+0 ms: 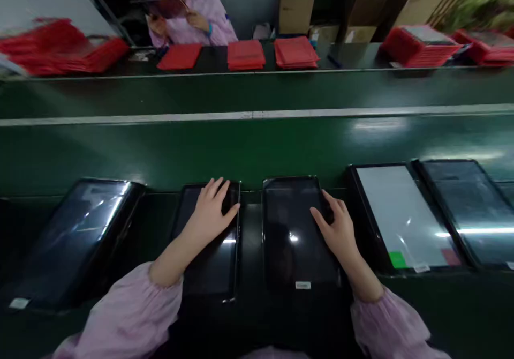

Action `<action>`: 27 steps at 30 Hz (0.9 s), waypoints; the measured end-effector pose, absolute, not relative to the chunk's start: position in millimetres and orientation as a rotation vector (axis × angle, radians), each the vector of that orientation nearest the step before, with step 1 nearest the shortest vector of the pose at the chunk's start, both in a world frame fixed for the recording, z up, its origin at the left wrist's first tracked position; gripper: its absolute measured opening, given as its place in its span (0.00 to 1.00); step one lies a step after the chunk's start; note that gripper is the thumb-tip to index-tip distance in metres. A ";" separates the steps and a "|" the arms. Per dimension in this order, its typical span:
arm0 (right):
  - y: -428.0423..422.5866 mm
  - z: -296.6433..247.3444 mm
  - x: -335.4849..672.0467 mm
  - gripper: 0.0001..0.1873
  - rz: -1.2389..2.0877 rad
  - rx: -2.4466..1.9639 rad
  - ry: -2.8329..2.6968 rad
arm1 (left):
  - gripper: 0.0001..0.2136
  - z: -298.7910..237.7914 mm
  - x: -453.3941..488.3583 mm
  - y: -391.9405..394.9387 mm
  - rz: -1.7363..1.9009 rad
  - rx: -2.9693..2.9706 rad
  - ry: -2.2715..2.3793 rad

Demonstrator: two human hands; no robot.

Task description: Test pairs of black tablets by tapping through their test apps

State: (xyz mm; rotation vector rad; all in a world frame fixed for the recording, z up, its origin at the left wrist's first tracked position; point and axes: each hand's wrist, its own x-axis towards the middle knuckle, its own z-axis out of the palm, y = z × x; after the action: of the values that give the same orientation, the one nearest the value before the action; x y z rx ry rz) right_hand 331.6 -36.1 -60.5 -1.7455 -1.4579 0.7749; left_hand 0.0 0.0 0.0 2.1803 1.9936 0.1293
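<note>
At 8 o'clock from the fingers of the right hand (pixel 337 227): bulk of the center-right tablet (pixel 287 236), flat, dark screen up, small white label (pixel 302 285) at its 6 end. Long axis about 12 to 6, far end a hair toward 11. Right hand is the nearer: thumb over the screen, fingertips at the 1–2 o'clock side edge, thumb and fingers apart. Can't tell how hard they press.

Left hand (pixel 211 209) lies on the center-left tablet (pixel 214 265), far half, fingers slightly spread toward 12–1, thumb out toward 2 at the side edge. No clamp visible. That tablet's long axis also runs near 12 to 6; center-right tablet sits at 3 from this hand.

Room: narrow black strip (pixel 251 252) between the 2 center tablets, so little sideways play. Right hand and forearm fill most of the gap at 3, with the lit tablet (pixel 401 209) just past it. Wider gap at 9 of the center-left tablet, before the far-left tablet (pixel 80 236). Widest run is at 12: green surface (pixel 257 155) from the far edges up to the white strip (pixel 305 113).
</note>
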 end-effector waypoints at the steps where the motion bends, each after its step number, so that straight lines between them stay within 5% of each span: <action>1: -43.1 -60.4 329.5 0.40 0.766 -1.739 -1.458 | 0.32 0.6 4.2 -0.4 0.121 2.178 2.011; 19: -7.3 -110.6 319.4 0.29 0.526 -1.663 -1.393 | 0.31 -35.6 0.3 52.4 0.202 2.151 1.924; 27: -7.8 -117.8 345.9 0.28 0.491 -1.682 -1.358 | 0.33 -6.2 -82.5 -1.7 0.869 1.315 2.141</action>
State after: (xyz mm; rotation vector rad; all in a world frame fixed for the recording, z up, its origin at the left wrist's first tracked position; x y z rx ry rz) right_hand 345.9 -7.8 -117.8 -1.6817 -1.3581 0.4910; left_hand -82.5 -1.7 -6.2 1.3153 2.1409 0.8694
